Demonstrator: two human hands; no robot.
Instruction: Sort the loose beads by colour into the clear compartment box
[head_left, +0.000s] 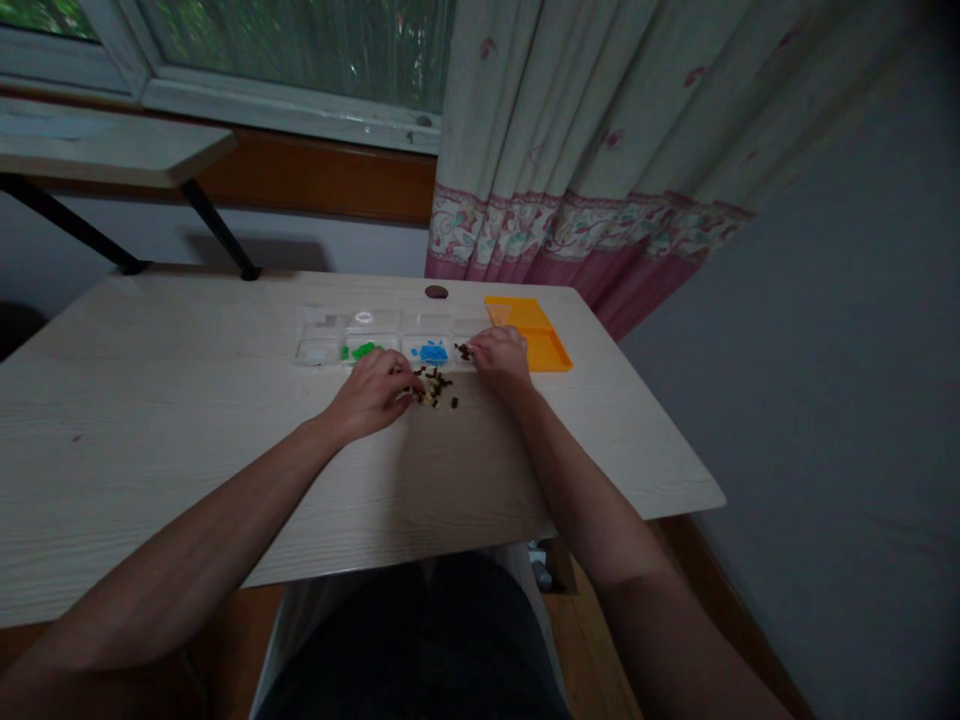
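My left hand (pixel 377 393) reaches to the left side of a loose pile of small dark brown and pale yellow pieces (pixel 433 385) on the table. Its thumb and fingers are bent together at the pile's edge; anything between them is too small to make out. Over the right end of a clear divided tray (pixel 400 322) is my right hand (pixel 502 358), fingertips pinched at a compartment holding dark brown pieces (pixel 463 352). What that pinch holds is hidden. Other compartments hold blue pieces (pixel 431 352) and green pieces (pixel 363 350).
A yellow-orange open case (pixel 547 345) lies right of the tray, partly behind my right hand. Behind the tray sits a small brown oval object (pixel 436 292). A raised shelf (pixel 112 145) on black legs stands at the back left. Curtains (pixel 540 200) hang behind the table (pixel 225 420).
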